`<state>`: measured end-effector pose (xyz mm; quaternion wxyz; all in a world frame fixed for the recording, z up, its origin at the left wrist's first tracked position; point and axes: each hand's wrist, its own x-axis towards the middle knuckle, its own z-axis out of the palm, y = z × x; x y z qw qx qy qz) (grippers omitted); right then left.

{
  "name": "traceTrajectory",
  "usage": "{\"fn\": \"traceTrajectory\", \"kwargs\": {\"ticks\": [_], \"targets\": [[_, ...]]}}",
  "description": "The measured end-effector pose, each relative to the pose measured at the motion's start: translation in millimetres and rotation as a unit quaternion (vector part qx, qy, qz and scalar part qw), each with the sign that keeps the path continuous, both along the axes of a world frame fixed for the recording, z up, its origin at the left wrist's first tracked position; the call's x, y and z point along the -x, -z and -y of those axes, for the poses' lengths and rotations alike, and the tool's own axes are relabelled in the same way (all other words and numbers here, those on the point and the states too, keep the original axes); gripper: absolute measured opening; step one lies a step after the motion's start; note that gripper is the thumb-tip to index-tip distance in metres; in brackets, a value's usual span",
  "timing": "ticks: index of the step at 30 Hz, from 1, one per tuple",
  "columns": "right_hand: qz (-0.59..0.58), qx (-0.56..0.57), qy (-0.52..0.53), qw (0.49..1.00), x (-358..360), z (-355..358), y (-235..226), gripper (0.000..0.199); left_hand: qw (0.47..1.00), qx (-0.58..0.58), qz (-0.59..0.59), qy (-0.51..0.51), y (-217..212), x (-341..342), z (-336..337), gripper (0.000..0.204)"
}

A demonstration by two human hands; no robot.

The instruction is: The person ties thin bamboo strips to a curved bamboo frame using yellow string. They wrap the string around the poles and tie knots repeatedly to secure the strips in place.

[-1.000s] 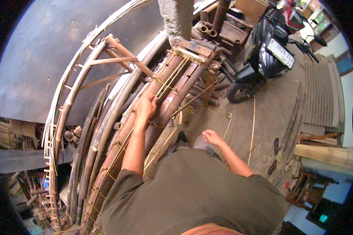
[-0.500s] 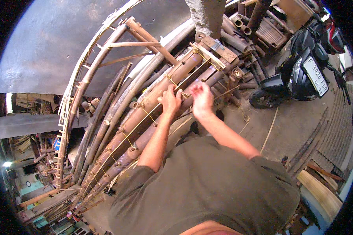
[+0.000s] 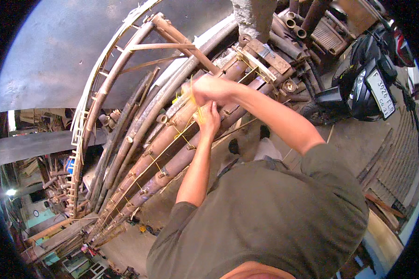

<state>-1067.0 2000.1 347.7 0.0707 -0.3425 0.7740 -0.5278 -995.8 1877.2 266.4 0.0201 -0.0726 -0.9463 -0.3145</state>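
A thin, bright yellow cord (image 3: 194, 101) lies right at the fingers, on the left edge of a pair of stout brown bamboo poles and nearer their upper end than their lower one. Its visible stretch runs roughly up and down the view, at a slant to the long axis of the left brown bamboo pole (image 3: 181, 117) and the right brown bamboo pole (image 3: 179, 157), which slope together from upper right to lower left. Neither hand is clearly nearer: the left hand (image 3: 208, 120) is beside the cord's lower part, the right hand (image 3: 210, 88) beside its upper part, reaching across both poles from their right edge (the two hands overlap in view, so I cannot tell whether they touch).

The left fingers are curled inward with the thumb raised; whether they clamp the cord is too blurred to tell. The right fingers are blurred too, and I cannot tell whether they are apart or together.

Short round wooden pegs (image 3: 147, 153) stud the left pole down toward its lower end. A squared brown wooden block (image 3: 268, 55) sits at the poles' upper end. Beyond it lie hollow brown bamboo tubes (image 3: 286, 42), the nearest likeness to containers; their insides are too small to read.
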Motion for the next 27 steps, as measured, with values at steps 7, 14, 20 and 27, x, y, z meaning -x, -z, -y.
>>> {"fn": "traceTrajectory", "kwargs": {"ticks": [7, 14, 20, 27], "targets": [[-0.083, -0.111, 0.080, 0.987, -163.8, -34.9, 95.4, 0.040, 0.992, -0.124, 0.009, 0.039, -11.7, 14.4, -9.9, 0.024], [-0.042, -0.089, 0.071, 0.993, -178.5, -42.1, 68.0, 0.029, 0.994, -0.111, -0.005, 0.004, -15.5, 159.9, -9.7, 0.027], [-0.123, 0.030, 0.330, 0.935, -171.4, -110.8, 67.2, 0.013, 0.912, 0.384, 0.112, 0.092, -33.1, 176.9, -45.1, 0.036], [0.420, 0.660, 0.480, 0.396, -137.7, -177.4, 79.1, 0.026, 0.979, 0.032, 0.094, 0.180, -26.3, 75.6, -157.8, 0.026]]}}
